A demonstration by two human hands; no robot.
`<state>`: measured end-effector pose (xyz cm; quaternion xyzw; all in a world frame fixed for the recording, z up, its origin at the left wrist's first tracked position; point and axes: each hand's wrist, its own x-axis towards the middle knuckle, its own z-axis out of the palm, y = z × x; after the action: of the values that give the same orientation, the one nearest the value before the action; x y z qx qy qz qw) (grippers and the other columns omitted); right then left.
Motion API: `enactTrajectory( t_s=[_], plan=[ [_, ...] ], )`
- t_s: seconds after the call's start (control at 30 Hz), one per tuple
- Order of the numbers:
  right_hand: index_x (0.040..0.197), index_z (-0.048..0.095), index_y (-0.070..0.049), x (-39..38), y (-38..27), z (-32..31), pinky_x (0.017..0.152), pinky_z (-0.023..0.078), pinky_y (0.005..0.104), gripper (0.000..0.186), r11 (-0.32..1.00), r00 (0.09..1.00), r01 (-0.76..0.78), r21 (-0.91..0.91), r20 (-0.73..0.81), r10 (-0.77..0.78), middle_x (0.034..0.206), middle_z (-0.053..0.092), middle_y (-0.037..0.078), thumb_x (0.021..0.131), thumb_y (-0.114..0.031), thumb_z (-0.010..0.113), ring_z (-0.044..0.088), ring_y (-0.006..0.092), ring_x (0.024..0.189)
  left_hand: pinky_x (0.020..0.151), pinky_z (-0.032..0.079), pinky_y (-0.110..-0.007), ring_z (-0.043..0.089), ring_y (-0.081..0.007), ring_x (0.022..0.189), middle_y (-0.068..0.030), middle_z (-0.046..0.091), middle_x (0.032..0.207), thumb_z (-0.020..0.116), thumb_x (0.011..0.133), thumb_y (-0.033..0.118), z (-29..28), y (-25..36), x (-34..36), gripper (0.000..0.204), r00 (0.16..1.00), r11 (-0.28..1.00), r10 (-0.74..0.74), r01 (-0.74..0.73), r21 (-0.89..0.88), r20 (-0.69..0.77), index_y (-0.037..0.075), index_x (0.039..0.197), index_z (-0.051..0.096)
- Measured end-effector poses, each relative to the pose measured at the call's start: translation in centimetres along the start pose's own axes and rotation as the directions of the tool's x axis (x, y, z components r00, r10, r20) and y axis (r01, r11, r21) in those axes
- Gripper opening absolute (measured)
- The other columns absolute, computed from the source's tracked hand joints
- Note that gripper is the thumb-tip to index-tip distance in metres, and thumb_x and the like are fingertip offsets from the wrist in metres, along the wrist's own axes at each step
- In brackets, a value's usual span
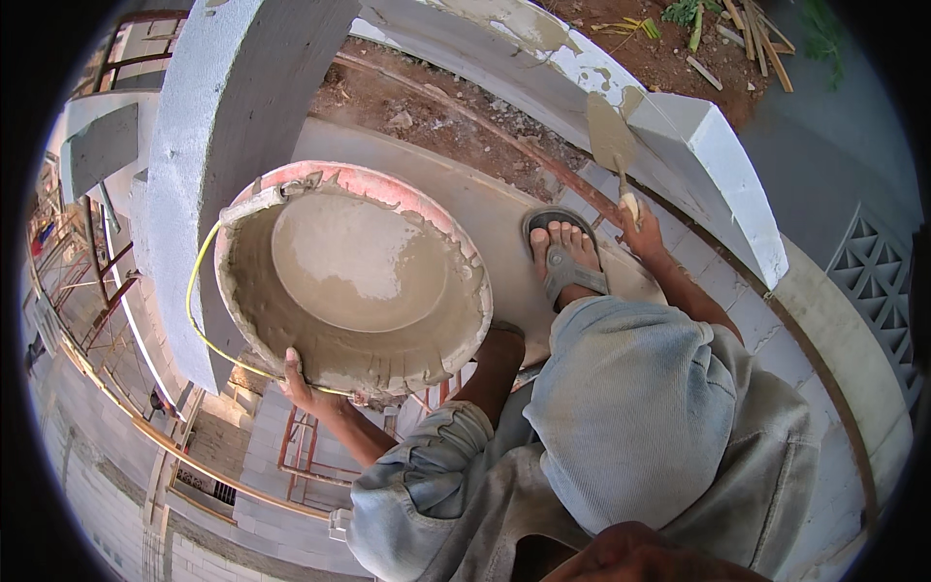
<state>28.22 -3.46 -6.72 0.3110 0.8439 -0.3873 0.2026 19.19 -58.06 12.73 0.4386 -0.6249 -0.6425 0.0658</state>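
Note:
My left hand (312,390) grips the lower left rim of a round pink bucket (452,225), whose inside is coated with grey wet mortar (359,262). A yellow wire handle (196,301) loops down its left side. At the right, my right hand (641,233) holds a trowel (609,136) by its handle; its blade is smeared with mortar and lies over the white wall edge (722,184), where patches of mortar cling. My sandalled foot (564,247) rests on a pale ledge (524,184) between bucket and trowel.
A white column (189,194) rises left of the bucket. Far below at left stand scaffolding (92,262) and block walls. A long rusty bar (456,107) runs beyond the ledge. Bare soil, wood scraps (761,44) and a patterned grey panel (868,301) show at the upper and far right.

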Motion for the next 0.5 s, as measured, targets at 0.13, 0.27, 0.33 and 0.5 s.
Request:
enactTrajectory(
  t_s=[0.13, 0.27, 0.33, 0.5],
  plan=[
    [0.107, 0.054, 0.001, -2.2, -11.0, -5.2, 0.062, 0.050, 0.0379, 0.042, 0.958, 0.955, 0.287, -0.016, 0.082, -0.285, 0.075, 0.062, 0.015, 0.093, -0.037, 0.060, 0.065, 0.0268, 0.065, 0.090, 0.050, -0.037, 0.059, -0.0262, 0.105, -0.0201, 0.056, 0.122, 0.062, 0.081, 0.012, 1.0, 1.3, -1.3, 0.057, 0.985, 0.983, 0.169, -0.170, 0.067, 0.017, -0.011, 0.130, 0.046],
    [0.116, 0.054, 0.002, -4.7, -22.9, -10.8, 0.072, 0.051, 0.0404, 0.041, 0.767, 0.786, 0.614, -0.188, 0.239, -0.570, 0.087, 0.064, 0.020, 0.091, -0.030, 0.062, 0.066, 0.0351, 0.081, 0.077, 0.052, -0.031, 0.064, -0.0205, 0.085, -0.0137, 0.064, 0.100, 0.065, 0.083, 0.013, 3.8, 3.7, -2.8, 0.039, 0.960, 0.946, 0.280, -0.277, 0.168, 0.007, -0.010, 0.113, 0.057],
    [0.120, 0.053, 0.003, -5.9, -30.9, -12.2, 0.070, 0.051, 0.0414, 0.046, 0.548, 0.672, 0.739, -0.392, 0.357, -0.649, 0.087, 0.064, 0.021, 0.090, -0.031, 0.063, 0.064, 0.0380, 0.076, 0.078, 0.051, -0.031, 0.063, -0.0187, 0.088, -0.0136, 0.064, 0.102, 0.064, 0.084, 0.011, 4.2, 3.3, -3.0, 0.034, 0.968, 0.939, 0.247, -0.248, 0.239, 0.034, -0.009, 0.111, 0.060],
    [0.120, 0.054, 0.002, -8.7, -44.6, -10.5, 0.067, 0.050, 0.0462, 0.043, 0.095, 0.557, 0.800, -0.593, 0.675, -0.484, 0.090, 0.065, 0.023, 0.092, -0.030, 0.060, 0.065, 0.0379, 0.078, 0.078, 0.050, -0.032, 0.064, -0.0254, 0.087, -0.0175, 0.065, 0.101, 0.064, 0.086, 0.007, 2.3, 5.5, -4.5, 0.028, 0.493, -0.013, 0.648, -0.755, 0.655, 0.581, 0.003, 0.114, 0.066]
  ],
)
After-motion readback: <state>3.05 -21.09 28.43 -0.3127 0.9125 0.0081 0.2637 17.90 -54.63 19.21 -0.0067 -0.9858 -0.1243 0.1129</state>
